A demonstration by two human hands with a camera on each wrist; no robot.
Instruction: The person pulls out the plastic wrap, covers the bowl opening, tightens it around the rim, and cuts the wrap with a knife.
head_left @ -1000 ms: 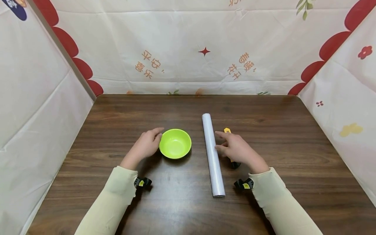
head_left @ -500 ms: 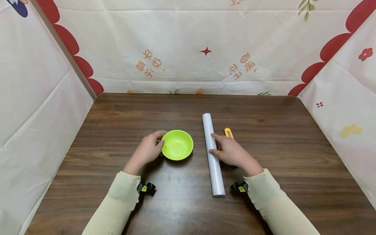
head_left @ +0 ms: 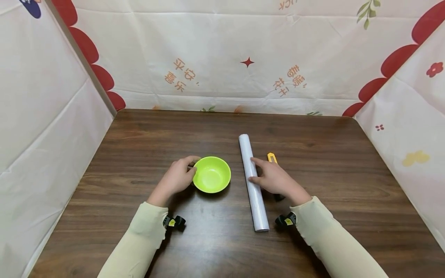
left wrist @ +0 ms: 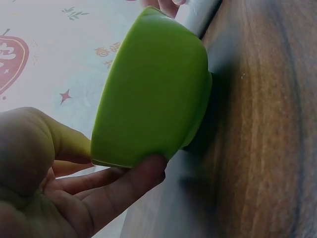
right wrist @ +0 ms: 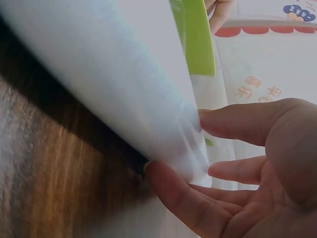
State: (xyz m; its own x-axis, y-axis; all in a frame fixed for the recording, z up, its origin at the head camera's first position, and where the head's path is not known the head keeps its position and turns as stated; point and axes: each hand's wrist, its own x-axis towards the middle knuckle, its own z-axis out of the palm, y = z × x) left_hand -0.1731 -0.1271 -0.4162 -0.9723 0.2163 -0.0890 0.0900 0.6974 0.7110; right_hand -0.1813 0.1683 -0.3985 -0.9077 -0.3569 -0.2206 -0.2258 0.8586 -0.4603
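A green bowl sits left of the table's middle in the head view. Its left rim is pinched by my left hand, thumb at the lip and fingers under the outer wall. Whether the bowl's foot touches the table I cannot tell. To the right lies a long whitish roll of plastic wrap, slightly slanted. My right hand grips it near the middle, thumb and fingers on opposite sides of the roll. A yellow utility knife lies partly hidden beneath that hand.
The dark wood table carries these things. A printed white cloth stands behind its far edge and along both sides. Each wrist wears a small black camera, such as the left one.
My right hand has moved left from beside the roll and taken hold of it. The left hand has closed on the bowl's rim, and the bowl has shifted slightly towards the roll.
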